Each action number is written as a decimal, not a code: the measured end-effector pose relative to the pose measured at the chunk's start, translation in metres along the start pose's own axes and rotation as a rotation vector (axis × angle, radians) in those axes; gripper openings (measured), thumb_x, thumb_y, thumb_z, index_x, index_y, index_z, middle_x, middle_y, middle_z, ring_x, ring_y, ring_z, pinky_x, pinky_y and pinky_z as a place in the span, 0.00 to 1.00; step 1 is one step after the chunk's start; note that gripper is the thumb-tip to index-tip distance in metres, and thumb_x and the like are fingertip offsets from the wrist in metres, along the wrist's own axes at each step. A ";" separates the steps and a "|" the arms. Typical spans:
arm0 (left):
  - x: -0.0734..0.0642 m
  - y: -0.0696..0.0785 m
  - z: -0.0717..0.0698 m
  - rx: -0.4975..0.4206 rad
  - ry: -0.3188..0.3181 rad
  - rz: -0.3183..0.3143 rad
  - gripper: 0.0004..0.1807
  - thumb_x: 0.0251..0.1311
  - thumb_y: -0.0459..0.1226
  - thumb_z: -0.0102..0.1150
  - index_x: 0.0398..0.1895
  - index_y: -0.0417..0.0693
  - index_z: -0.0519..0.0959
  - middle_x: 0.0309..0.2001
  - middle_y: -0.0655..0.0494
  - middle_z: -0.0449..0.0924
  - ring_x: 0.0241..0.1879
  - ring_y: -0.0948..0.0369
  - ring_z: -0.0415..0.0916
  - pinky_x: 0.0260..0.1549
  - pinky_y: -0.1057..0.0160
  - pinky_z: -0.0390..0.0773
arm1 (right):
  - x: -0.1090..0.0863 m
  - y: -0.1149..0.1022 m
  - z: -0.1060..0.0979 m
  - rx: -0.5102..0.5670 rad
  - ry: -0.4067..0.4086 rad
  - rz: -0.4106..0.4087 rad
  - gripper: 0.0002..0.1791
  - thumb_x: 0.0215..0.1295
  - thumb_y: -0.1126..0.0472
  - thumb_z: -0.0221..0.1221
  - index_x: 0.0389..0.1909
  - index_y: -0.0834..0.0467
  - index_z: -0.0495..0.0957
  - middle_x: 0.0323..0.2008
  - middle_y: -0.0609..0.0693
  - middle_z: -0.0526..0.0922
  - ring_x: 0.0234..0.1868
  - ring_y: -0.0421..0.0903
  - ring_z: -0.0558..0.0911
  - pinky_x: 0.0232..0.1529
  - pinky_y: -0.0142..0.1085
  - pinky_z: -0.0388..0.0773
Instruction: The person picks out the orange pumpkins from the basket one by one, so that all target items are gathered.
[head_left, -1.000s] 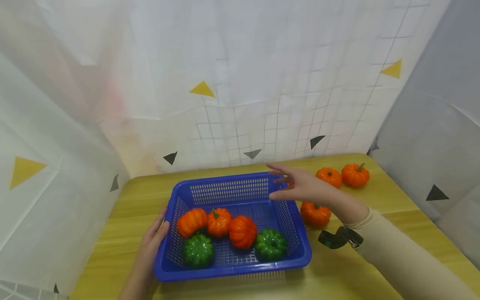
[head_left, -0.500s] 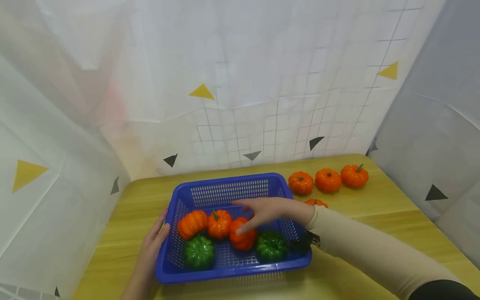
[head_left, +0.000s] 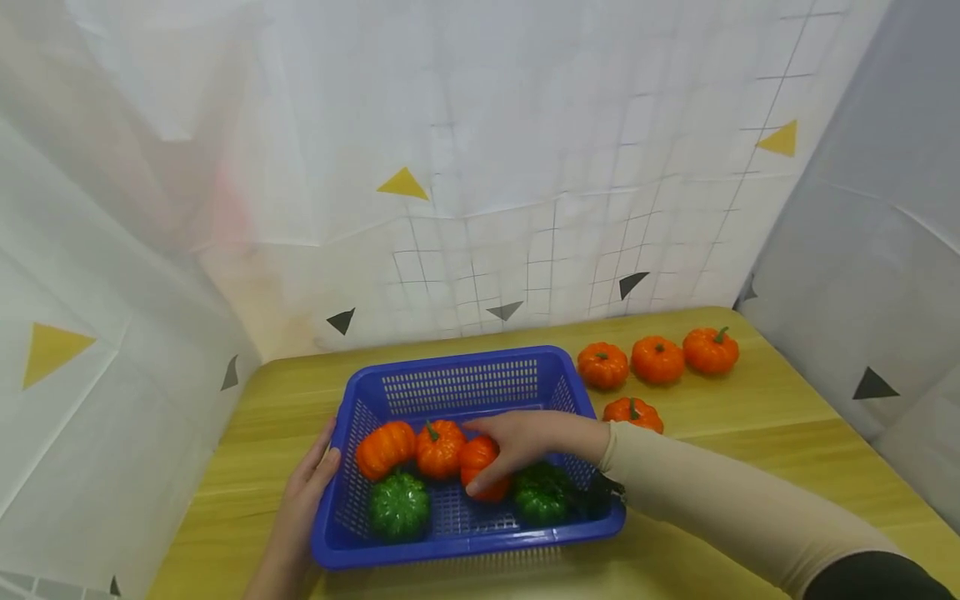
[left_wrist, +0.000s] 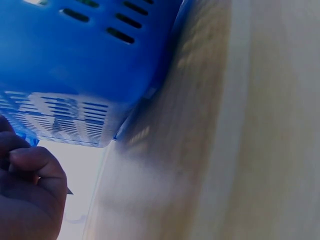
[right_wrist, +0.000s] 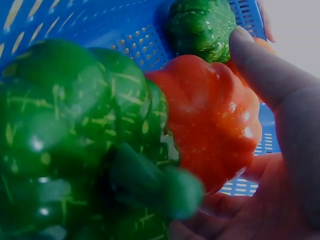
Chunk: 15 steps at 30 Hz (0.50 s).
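A blue plastic basket (head_left: 465, 546) stands on the table, with orange and green mini pumpkins inside. My left hand (head_left: 303, 483) holds its left rim, thumb near the top edge; the left wrist view shows curled fingers beside the slotted basket wall (left_wrist: 85, 60). Inside, my right hand (head_left: 521, 437) grips the rightmost orange pumpkin (right_wrist: 210, 115), thumb on one side and fingers on the other. Two more orange pumpkins, one ribbed on its side (head_left: 385, 450) and one stem-up (head_left: 439, 450), lie left of it. Green pumpkins sit at front left (head_left: 399, 506) and front right (head_left: 542, 496).
Right of the basket, an orange pumpkin (head_left: 633, 412) lies partly behind my right forearm. Three others, a near one (head_left: 602, 365), a middle one (head_left: 657, 360) and a stemmed one (head_left: 710, 350), line the back of the wooden table (head_left: 757, 417). White sheeting (head_left: 487, 167) encloses the table.
My right hand has moved left and down from above the basket's right rim to the rightmost orange pumpkin inside, and now grips it. The left hand stays at the rim.
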<state>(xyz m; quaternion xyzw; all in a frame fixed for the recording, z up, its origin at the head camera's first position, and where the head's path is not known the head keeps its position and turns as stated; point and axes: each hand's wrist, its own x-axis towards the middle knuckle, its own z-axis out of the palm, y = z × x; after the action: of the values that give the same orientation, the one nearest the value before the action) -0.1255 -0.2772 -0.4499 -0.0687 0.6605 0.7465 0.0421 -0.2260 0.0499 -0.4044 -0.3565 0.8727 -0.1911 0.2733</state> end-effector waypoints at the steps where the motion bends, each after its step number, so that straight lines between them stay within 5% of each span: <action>1: 0.000 0.000 0.000 0.003 0.002 -0.003 0.34 0.74 0.52 0.46 0.79 0.66 0.50 0.78 0.60 0.48 0.57 0.64 0.75 0.51 0.50 0.79 | 0.000 0.000 0.001 -0.015 0.007 -0.004 0.57 0.50 0.27 0.64 0.76 0.52 0.59 0.66 0.52 0.72 0.66 0.48 0.70 0.65 0.45 0.67; 15: -0.001 0.000 0.000 0.018 0.009 0.017 0.32 0.75 0.51 0.46 0.79 0.68 0.52 0.77 0.59 0.50 0.57 0.64 0.75 0.51 0.51 0.79 | -0.001 0.000 -0.002 -0.089 0.048 0.020 0.55 0.46 0.26 0.66 0.71 0.52 0.67 0.59 0.47 0.78 0.57 0.44 0.76 0.56 0.42 0.74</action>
<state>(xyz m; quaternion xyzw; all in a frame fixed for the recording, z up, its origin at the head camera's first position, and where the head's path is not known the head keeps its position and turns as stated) -0.1241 -0.2770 -0.4501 -0.0660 0.6679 0.7406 0.0334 -0.2264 0.0509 -0.4029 -0.3549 0.8901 -0.1580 0.2383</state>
